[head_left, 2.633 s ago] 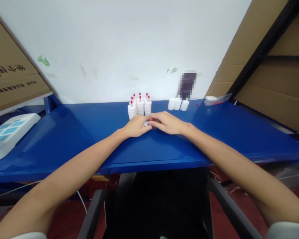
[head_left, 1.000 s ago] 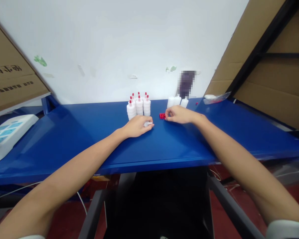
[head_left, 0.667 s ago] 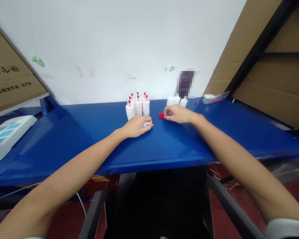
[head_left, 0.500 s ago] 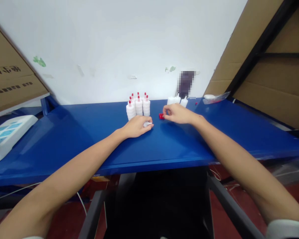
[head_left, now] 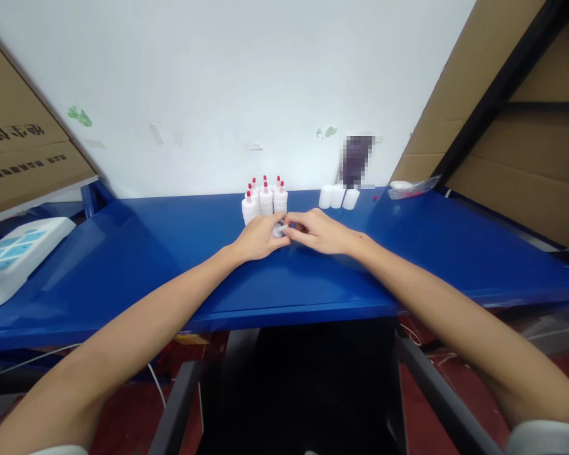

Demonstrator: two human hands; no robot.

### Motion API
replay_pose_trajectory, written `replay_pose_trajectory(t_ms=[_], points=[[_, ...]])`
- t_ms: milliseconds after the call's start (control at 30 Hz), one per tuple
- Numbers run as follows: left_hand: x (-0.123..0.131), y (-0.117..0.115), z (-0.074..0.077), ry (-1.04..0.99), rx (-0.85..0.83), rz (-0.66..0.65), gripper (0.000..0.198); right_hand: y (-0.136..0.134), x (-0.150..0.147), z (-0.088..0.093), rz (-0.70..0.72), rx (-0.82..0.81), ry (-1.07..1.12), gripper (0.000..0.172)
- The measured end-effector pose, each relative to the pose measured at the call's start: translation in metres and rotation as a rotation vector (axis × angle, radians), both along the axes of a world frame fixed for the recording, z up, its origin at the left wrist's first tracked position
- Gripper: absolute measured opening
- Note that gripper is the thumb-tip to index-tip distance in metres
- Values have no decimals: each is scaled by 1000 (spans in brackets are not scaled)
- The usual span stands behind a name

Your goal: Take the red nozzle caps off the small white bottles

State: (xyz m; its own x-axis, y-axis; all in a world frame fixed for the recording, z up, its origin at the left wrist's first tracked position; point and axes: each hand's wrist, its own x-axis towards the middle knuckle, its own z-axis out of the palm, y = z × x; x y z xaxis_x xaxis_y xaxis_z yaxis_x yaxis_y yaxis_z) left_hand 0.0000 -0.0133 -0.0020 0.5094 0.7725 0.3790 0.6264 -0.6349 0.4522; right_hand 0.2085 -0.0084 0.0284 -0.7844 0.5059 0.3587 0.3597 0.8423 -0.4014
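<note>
My left hand [head_left: 262,237] is wrapped round a small white squeeze bottle, gripping it low over the table. Its pale nozzle [head_left: 282,229] points right, out from between thumb and fingers. My right hand [head_left: 318,231] meets it there, thumb and forefinger pinched at the nozzle tip. A bit of red shows between those fingers, seemingly a small red cap [head_left: 291,225], mostly covered. Just behind my left hand stand several white bottles with red caps [head_left: 266,201], upright in a tight group.
Three white bottles [head_left: 337,197] stand at the back right, near a loose red piece [head_left: 375,198] and a clear plastic bag [head_left: 413,188]. A white device with blue panels [head_left: 21,253] lies at the left of the blue table [head_left: 171,240]. Cardboard [head_left: 23,133] flanks the wall.
My right hand has moved left and nearer, from the cluster of red caps to the nozzle of the held bottle. The cluster is now hidden behind it. My left hand has barely moved.
</note>
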Motion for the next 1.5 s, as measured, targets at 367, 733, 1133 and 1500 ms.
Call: replay_pose_trajectory(t_ms=[367,733,1133,1500], points=[[-25,0,23,-201,583,289,22,51,64,21,-772,338,409,30],[-51,20,25,-209,337,483,22,107,125,6,-1117,363,166,25],[-46,22,14,-284,395,423,19,107,117,-5,-1048,275,143,32],[-14,0,16,-300,464,138,14,87,95,0,-1030,320,448,20]])
